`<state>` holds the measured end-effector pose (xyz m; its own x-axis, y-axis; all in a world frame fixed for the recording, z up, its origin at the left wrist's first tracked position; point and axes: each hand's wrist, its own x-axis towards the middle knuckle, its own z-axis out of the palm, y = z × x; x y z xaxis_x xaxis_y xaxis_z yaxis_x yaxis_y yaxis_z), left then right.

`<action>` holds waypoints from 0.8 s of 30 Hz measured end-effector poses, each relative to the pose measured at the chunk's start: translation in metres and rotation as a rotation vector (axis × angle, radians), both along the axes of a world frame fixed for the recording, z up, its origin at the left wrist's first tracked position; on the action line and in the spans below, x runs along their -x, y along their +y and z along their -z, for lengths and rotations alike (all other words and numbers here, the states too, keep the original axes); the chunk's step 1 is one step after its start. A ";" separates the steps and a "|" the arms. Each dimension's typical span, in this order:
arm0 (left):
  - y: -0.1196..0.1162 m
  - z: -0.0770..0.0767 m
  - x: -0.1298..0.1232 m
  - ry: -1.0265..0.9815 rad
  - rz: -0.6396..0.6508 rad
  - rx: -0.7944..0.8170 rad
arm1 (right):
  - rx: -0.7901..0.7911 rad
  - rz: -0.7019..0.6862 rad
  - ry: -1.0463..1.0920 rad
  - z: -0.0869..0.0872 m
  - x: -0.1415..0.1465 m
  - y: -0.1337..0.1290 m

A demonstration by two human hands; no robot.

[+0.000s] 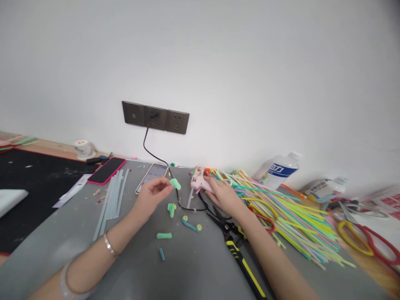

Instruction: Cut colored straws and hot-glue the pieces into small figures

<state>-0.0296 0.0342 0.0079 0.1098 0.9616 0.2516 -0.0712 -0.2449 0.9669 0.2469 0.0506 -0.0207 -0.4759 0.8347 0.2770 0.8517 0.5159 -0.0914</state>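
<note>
Between the thumb and fingers of my left hand (152, 198) is a small light-green pipe-cleaner piece (175, 184). My right hand (224, 196) reaches to a pink hot glue gun (200, 182) and its fingers close round the handle. A clear glue stick (190, 197) sticks out of the gun toward me. On the grey mat below lie a second green piece (171, 209), a blue piece with yellow coiled ends (191, 224), a short green roll (164, 236) and a short blue stub (161, 253).
Black-and-yellow pliers (240, 258) lie under my right forearm. Many coloured pipe cleaners (290, 216), scissors (365, 241) and a white bottle (278, 170) are at right. Glue sticks (112, 196), a pink-edged phone (107, 170) and another phone (152, 174) are at left. A black cord (145, 143) runs to the wall socket.
</note>
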 end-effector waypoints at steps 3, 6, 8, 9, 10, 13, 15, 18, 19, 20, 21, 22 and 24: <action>-0.001 -0.001 0.000 0.002 0.024 -0.002 | 0.003 0.016 -0.003 0.001 0.000 -0.001; -0.002 0.000 0.000 0.006 0.020 -0.006 | 0.008 0.059 0.014 -0.003 0.000 -0.005; -0.001 0.001 0.000 0.010 0.022 -0.012 | -0.027 0.090 0.017 -0.013 0.003 -0.010; -0.001 0.002 0.000 0.014 0.026 -0.015 | -0.055 0.101 0.016 -0.020 0.007 -0.014; -0.001 0.003 0.000 0.018 0.029 -0.016 | -0.085 0.109 0.019 -0.028 0.012 -0.019; 0.000 0.004 0.000 0.021 0.027 -0.014 | -0.050 0.067 0.054 -0.053 0.035 -0.042; 0.000 0.005 0.000 0.019 0.022 -0.018 | 0.086 -0.031 0.094 -0.063 0.055 -0.061; -0.001 0.007 0.000 0.026 0.028 -0.032 | 0.229 -0.244 0.117 -0.061 0.085 -0.086; -0.002 0.007 0.000 0.028 0.030 -0.036 | 0.228 -0.285 0.088 -0.056 0.093 -0.091; -0.002 0.007 -0.001 0.028 0.031 -0.039 | 0.219 -0.320 0.059 -0.050 0.101 -0.095; -0.002 0.007 -0.001 0.028 0.033 -0.040 | 0.214 -0.349 0.033 -0.043 0.107 -0.097; -0.003 0.007 -0.001 0.025 0.034 -0.041 | 0.206 -0.364 0.011 -0.036 0.112 -0.097; -0.003 0.006 -0.002 0.012 0.045 -0.042 | 0.204 -0.387 -0.008 -0.024 0.117 -0.096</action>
